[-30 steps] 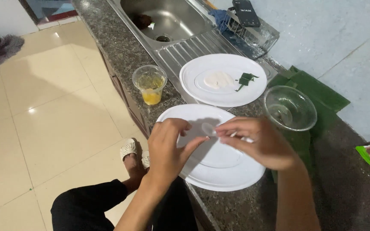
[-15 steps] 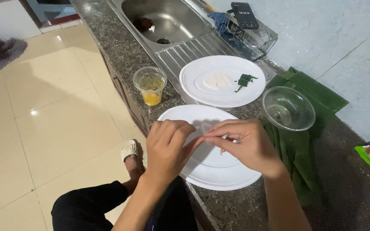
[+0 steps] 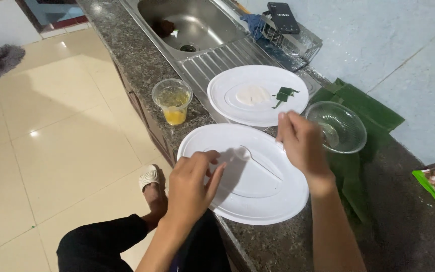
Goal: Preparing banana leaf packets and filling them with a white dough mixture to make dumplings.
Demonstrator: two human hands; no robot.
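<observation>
- While both hands work over the near white plate [image 3: 242, 201], items are listed from left to right.
- Tiled floor [image 3: 61, 141]: pale cream, at 9 o'clock of the table; a foot in a light sandal [image 3: 150, 177] stands on it close to the table's edge.
- Clear plastic cup [image 3: 172, 100]: upright on the table at 11 o'clock of the near plate, a little yellow liquid in its bottom.
- Left hand [image 3: 192, 186]: over the near plate's 8 o'clock rim, fingers curled together, tips pinched on the edge of a thin, translucent wrapper sheet [image 3: 237, 166].
- Near white plate: oval, on the dark speckled table [image 3: 278, 242], its rim overhanging the table edge slightly.
- Wrapper sheet: stretched flat across the middle of the near plate, between the two hands.
- Steel sink [image 3: 192, 25]: at 12 o'clock, with a ribbed draining board running toward the plates.
- Far white plate [image 3: 258, 95]: oval, at 12 o'clock of the near plate, just beside it; carries a pale round patch and a small green leaf piece [image 3: 284, 94].
- Right hand [image 3: 303, 146]: over the near plate's 2 o'clock rim, fingers bent; whether it grips the sheet cannot be told.
- Clear glass bowl [image 3: 339, 127]: at 3 o'clock of the right hand, sitting on green leaves [image 3: 363, 103].
</observation>
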